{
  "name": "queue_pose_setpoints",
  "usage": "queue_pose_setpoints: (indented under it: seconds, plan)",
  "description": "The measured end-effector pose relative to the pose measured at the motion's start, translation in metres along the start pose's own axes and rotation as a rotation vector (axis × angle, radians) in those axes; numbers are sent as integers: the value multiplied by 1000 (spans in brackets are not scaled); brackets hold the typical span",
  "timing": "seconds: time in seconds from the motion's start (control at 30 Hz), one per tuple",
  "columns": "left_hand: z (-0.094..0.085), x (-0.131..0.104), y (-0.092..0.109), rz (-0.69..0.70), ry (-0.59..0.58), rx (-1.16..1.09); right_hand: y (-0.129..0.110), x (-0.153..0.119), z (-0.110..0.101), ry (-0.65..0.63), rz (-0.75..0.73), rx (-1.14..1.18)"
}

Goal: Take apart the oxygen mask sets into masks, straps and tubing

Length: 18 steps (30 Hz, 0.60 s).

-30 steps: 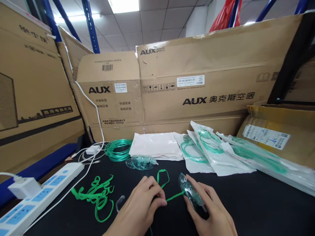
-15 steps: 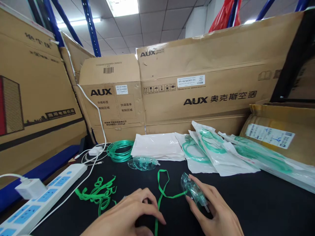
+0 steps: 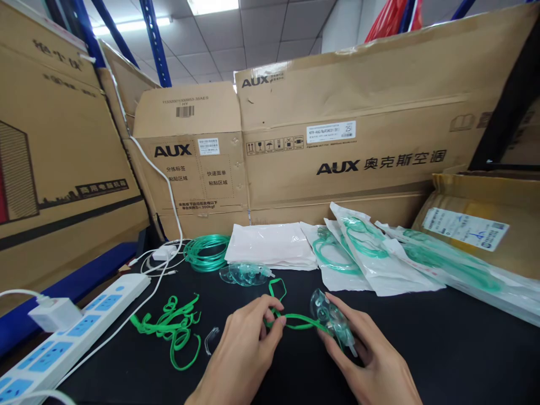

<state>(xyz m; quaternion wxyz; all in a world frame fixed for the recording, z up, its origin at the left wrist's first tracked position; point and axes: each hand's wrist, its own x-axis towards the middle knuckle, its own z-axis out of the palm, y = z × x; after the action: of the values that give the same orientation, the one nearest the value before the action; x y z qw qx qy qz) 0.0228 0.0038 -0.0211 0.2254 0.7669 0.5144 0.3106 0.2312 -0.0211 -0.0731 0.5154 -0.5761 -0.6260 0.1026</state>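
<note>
A clear green-tinted oxygen mask (image 3: pixel 331 318) is held between the thumb and fingers of my right hand (image 3: pixel 367 354), low and right of centre. From the mask a flat green elastic strap (image 3: pixel 301 322) runs left to my left hand (image 3: pixel 248 343). My left fingers are closed in a pinch on that strap, and a loop of it stands up beyond them. Left of my left hand lies a tangle of loose green straps (image 3: pixel 171 326). Between the tangle and the hand is a small clear piece (image 3: pixel 210 339), too indistinct to name.
Behind the hands lie more clear masks (image 3: pixel 247 274), coiled green tubing (image 3: pixel 206 253), a stack of white pouches (image 3: pixel 272 246) and filled clear-and-white pouches (image 3: pixel 367 247). A white power strip (image 3: pixel 80 332) with cables runs along the left. Cardboard panels (image 3: pixel 287 185) wall the back.
My left hand has moved up and right and closed on the green strap, lifting it off the table. The right hand keeps hold of the mask. The view has tilted slightly.
</note>
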Motion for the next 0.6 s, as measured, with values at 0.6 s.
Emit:
queue_pose_setpoints:
  seconds: [0.6]
  plan:
    - [18,-11,14,154,-95,-7,2,-5,5,21,-160,-61]
